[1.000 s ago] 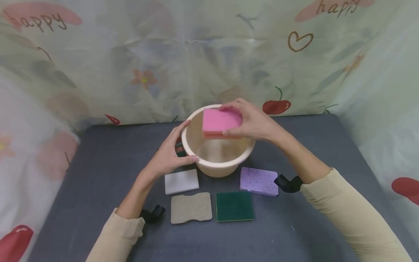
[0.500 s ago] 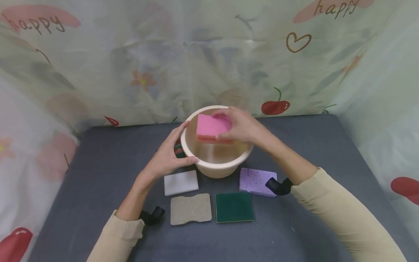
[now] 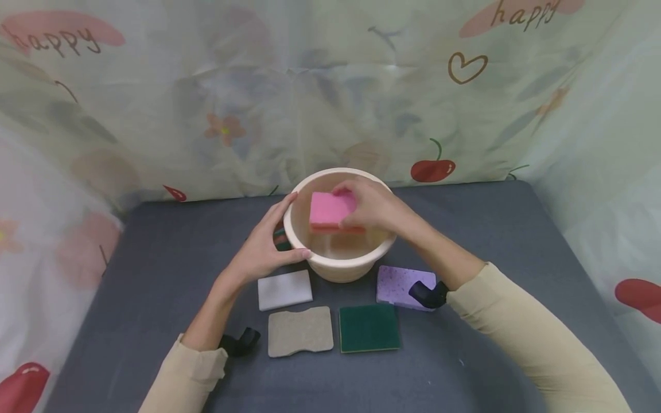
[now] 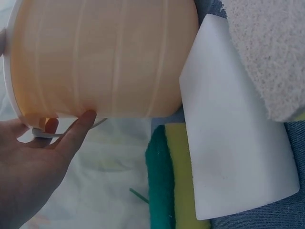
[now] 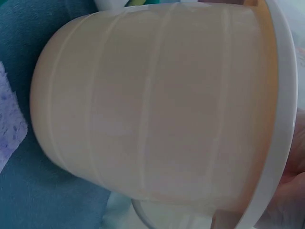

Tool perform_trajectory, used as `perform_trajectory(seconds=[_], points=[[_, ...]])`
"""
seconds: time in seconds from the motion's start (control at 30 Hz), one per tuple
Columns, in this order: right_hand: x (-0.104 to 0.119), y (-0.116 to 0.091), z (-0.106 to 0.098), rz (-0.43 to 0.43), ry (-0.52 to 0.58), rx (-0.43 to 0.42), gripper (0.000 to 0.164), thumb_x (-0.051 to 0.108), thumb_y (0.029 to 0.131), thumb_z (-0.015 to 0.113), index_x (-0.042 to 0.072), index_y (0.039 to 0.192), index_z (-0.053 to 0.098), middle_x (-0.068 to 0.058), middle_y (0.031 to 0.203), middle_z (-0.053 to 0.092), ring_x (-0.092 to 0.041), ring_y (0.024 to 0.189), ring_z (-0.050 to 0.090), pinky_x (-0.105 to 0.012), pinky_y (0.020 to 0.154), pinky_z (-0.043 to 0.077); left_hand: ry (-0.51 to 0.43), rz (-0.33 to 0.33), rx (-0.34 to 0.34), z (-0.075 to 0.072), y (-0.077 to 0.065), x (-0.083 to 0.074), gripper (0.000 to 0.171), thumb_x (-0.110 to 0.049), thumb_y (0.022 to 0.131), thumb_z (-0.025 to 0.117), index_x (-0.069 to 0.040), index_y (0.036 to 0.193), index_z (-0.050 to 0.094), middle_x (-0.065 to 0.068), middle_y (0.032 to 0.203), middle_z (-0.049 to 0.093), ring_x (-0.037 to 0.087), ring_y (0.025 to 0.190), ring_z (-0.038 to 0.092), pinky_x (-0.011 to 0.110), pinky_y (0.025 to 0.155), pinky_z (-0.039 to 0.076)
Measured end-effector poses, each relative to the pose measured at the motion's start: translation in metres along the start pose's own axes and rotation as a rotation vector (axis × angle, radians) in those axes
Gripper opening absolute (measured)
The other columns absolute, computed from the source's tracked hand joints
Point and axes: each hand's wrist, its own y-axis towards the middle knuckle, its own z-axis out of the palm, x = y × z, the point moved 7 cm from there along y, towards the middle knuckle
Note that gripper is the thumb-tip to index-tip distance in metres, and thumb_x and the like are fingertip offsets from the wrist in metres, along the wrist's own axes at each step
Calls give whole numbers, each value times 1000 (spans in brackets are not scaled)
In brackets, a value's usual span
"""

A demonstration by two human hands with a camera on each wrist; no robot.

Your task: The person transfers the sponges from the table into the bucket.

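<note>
A cream bucket (image 3: 338, 271) stands upright near the back of the table. My left hand (image 3: 260, 244) grips its left side, thumb on the rim and fingers along the outside, close to the wire handle (image 4: 47, 134) in the left wrist view. With my right hand (image 3: 376, 205) I pinch a pink sponge (image 3: 327, 210) over an orange-red layer, held level inside the bucket's mouth. The bucket wall (image 5: 157, 100) fills the right wrist view and hides the sponge there; part of the right hand shows beyond the rim.
In front of the bucket lie a white sponge (image 3: 285, 290), a beige waisted scouring sponge (image 3: 300, 331), a dark green scouring pad (image 3: 369, 328) and a speckled purple sponge (image 3: 395, 281). A green-and-yellow sponge (image 4: 178, 176) sits left of the bucket, mostly behind my left hand. Patterned curtain (image 3: 294, 115) surrounds the table.
My right hand has moved left and down with the pink sponge, from above the bucket's mouth to inside the rim. The left hand keeps its grip.
</note>
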Motion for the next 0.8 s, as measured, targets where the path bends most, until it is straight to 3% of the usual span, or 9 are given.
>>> perform_trajectory(seconds=[0.33, 0.8], points=[[-4, 10, 9, 79, -7, 28, 59, 13, 72, 84, 4, 127, 65, -9, 124, 66, -24, 111, 56, -36, 99, 41, -4, -6, 6, 1, 0, 0, 102, -24, 79, 85, -35, 158, 21, 2, 156, 27, 26, 138, 40, 46, 104, 45], [-6, 4, 12, 138, -57, 1, 56, 13, 72, 83, 5, 124, 67, -7, 116, 70, -22, 101, 58, -34, 91, 45, -2, -2, 4, 1, 0, 0, 102, -22, 80, 85, -34, 158, 22, 1, 157, 26, 26, 137, 41, 45, 104, 45]])
